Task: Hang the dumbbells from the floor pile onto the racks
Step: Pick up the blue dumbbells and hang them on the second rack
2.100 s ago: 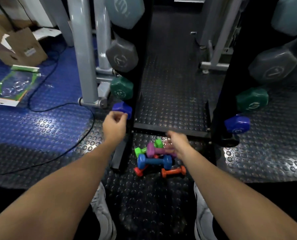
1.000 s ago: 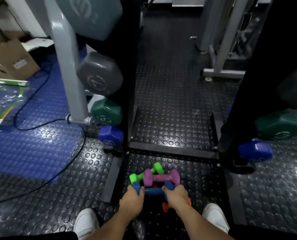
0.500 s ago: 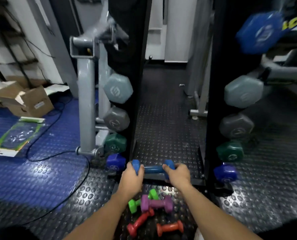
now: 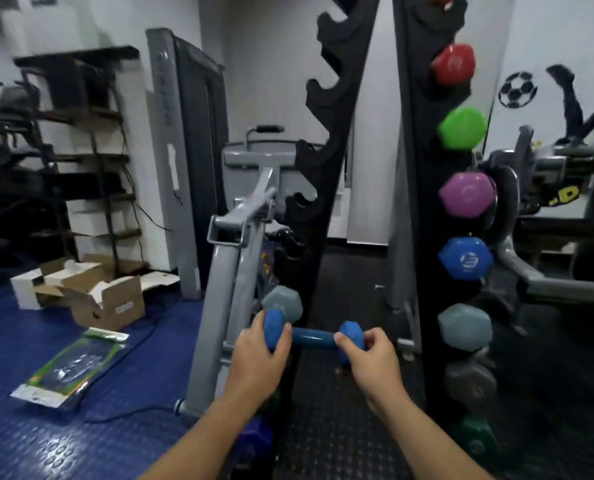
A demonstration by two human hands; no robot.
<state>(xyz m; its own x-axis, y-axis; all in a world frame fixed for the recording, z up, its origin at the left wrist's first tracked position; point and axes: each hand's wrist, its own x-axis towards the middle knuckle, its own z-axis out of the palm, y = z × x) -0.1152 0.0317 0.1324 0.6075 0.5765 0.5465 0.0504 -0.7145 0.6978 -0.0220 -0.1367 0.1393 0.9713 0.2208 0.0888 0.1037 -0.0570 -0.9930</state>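
**Blue dumbbell in hand, not racked yet**

Both hands on one small blue dumbbell (image 4: 311, 337), held level between the two rack uprights. Left hand (image 4: 259, 362) wraps the left head, right hand (image 4: 371, 362) wraps the right head; bar between them is bare. Right rack (image 4: 416, 202) looks mostly filled: red, green, purple, blue, then grey ones going down. Left rack (image 4: 337, 116) has several bare hooks up top, only lower slots loaded. Floor pile is out of frame, so can't say how many remain. My read: partway through, this one goes on a free hook.
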